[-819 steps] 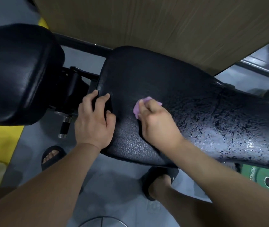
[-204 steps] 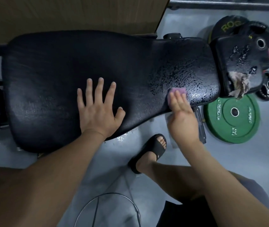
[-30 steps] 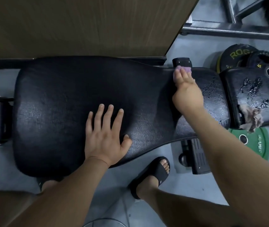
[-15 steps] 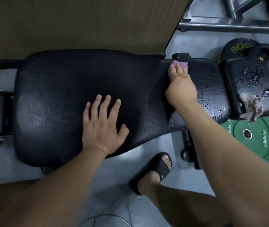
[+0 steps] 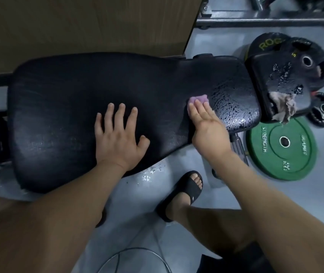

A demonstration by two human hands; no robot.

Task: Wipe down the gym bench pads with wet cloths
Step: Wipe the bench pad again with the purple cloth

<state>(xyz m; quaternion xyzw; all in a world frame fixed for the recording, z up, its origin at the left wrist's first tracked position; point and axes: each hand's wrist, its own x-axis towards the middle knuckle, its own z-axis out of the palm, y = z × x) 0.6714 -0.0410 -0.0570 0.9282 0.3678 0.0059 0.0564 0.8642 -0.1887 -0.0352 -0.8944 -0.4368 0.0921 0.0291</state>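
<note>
Bench pad (image 5: 68, 99), wet end.
My right hand (image 5: 206, 125) presses purple cloth (image 5: 198, 99) flat-fingered; my left hand (image 5: 117, 138) rests spread open, holding nothing.

Grained black leatherette bench pad (image 5: 68, 115): matt under the left hand (image 5: 117, 138), glistening wet beyond the right hand (image 5: 208, 131) and its fuzzy cloth (image 5: 197, 99).

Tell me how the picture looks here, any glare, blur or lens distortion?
Head view: dim, bluish light; water beads glint on the bench pad beside the purple cloth; the wide lens bows the pad's edges; left hand and right hand look sharp.
</note>
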